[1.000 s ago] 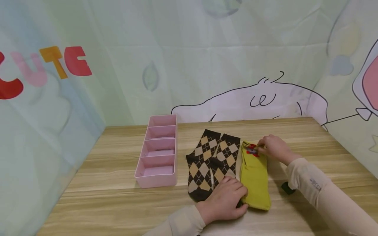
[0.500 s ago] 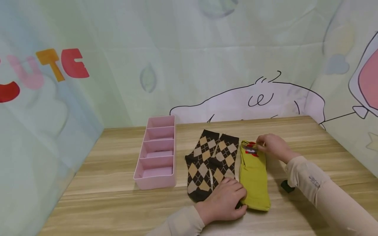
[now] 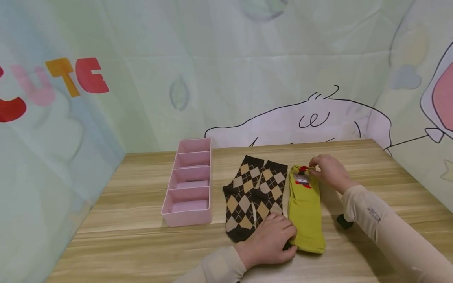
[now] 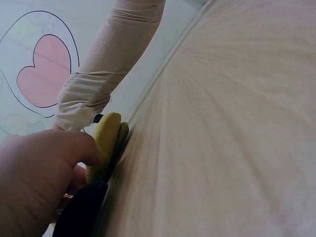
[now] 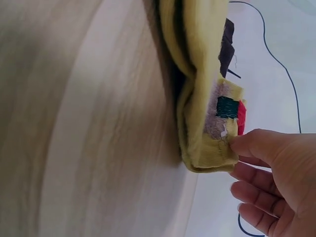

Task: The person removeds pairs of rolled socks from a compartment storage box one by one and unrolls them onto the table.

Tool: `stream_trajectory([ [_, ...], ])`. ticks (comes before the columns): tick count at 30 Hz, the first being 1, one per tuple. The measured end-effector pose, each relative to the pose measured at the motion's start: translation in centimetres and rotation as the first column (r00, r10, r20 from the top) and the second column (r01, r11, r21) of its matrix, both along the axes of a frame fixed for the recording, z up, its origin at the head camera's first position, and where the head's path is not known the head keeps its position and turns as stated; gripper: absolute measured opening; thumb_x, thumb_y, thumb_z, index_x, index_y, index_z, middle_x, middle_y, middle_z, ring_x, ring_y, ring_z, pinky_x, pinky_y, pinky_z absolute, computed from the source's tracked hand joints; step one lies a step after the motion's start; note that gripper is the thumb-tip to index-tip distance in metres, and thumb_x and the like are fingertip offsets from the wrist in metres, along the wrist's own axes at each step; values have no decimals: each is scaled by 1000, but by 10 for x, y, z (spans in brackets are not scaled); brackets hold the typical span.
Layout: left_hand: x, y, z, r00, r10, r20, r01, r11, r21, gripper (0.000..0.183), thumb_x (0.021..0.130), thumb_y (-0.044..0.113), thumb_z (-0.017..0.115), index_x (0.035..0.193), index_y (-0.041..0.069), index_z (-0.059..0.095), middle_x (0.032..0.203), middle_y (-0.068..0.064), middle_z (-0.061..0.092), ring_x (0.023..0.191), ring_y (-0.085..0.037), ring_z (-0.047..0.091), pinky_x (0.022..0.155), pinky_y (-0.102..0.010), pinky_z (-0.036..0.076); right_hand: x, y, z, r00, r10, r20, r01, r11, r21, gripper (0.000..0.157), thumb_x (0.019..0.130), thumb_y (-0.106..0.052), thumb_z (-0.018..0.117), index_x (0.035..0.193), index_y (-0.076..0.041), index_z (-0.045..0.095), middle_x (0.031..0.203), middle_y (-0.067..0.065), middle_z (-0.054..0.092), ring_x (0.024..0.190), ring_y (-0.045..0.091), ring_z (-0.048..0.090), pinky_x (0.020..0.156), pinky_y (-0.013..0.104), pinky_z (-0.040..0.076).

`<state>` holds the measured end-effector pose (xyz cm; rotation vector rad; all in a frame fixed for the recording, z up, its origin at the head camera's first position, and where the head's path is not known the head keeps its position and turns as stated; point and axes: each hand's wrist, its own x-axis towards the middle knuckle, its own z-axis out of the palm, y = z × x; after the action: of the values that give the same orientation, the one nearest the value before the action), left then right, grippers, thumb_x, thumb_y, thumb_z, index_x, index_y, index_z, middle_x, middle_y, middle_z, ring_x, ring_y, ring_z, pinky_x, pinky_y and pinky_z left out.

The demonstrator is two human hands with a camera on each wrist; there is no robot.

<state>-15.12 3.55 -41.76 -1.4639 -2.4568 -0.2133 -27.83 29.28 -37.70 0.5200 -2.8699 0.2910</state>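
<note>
Yellow socks [image 3: 305,220] with a grey-and-red animal face near the cuff lie flat in layers, cuff toward the wall. My right hand [image 3: 330,171] pinches the cuff's far right corner; in the right wrist view its thumb and index finger [image 5: 249,143] meet on the yellow edge. My left hand [image 3: 270,240] rests with loosely bent fingers over the toe of a brown argyle sock [image 3: 275,184], its fingertips against the yellow socks' left edge. In the left wrist view, the thumb [image 4: 81,148] touches the yellow toe. A second argyle sock [image 3: 240,208] lies beside the first.
A pink box [image 3: 189,218] with several compartments in a row stands left of the socks on the wooden table [image 3: 131,236]. A small black block [image 3: 344,221] shows beneath the right sleeve cuff. A printed cloth [image 3: 226,78] hangs behind the table.
My right hand has drawn the yellow cuff slightly away toward the wall; the cuff looks smoother and more of the animal face shows. My left hand stays in place.
</note>
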Motion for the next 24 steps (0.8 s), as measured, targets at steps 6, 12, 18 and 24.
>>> stream_trajectory([
  [6, 0, 0, 0, 1000, 1, 5, -1, 1000, -5, 17, 88, 40, 61, 82, 26, 55, 91, 15, 59, 91, -2, 53, 90, -20, 37, -4, 0, -2, 1000, -22, -15, 22, 1000, 19, 9, 82, -10, 71, 86, -2, 67, 84, 12, 66, 81, 29, 59, 76, 46, 50],
  [12, 0, -1, 0, 1000, -7, 10, 7, 1000, -6, 15, 88, 40, 61, 83, 26, 56, 91, 16, 59, 91, -2, 52, 90, -19, 37, -8, -1, -5, 998, -56, 34, 55, 998, 42, 6, 83, -10, 70, 84, -4, 69, 82, 11, 66, 79, 27, 59, 75, 45, 51],
  [18, 0, -1, 0, 1000, -8, 3, 8, 1000, -4, 15, 88, 40, 61, 84, 26, 57, 92, 16, 59, 92, -2, 53, 92, -20, 37, -11, -2, -7, 992, -66, 112, 64, 998, 20, 8, 85, -9, 67, 89, -2, 70, 84, 11, 67, 76, 24, 61, 72, 43, 52],
  [24, 1, -2, -1, 1000, -6, -12, 6, 1000, -9, 15, 88, 41, 62, 86, 27, 58, 93, 15, 59, 93, -2, 53, 94, -20, 37, -13, -3, -8, 980, -86, 180, 84, 996, 18, 12, 88, -10, 64, 94, -1, 69, 89, 14, 68, 80, 25, 62, 75, 45, 52],
])
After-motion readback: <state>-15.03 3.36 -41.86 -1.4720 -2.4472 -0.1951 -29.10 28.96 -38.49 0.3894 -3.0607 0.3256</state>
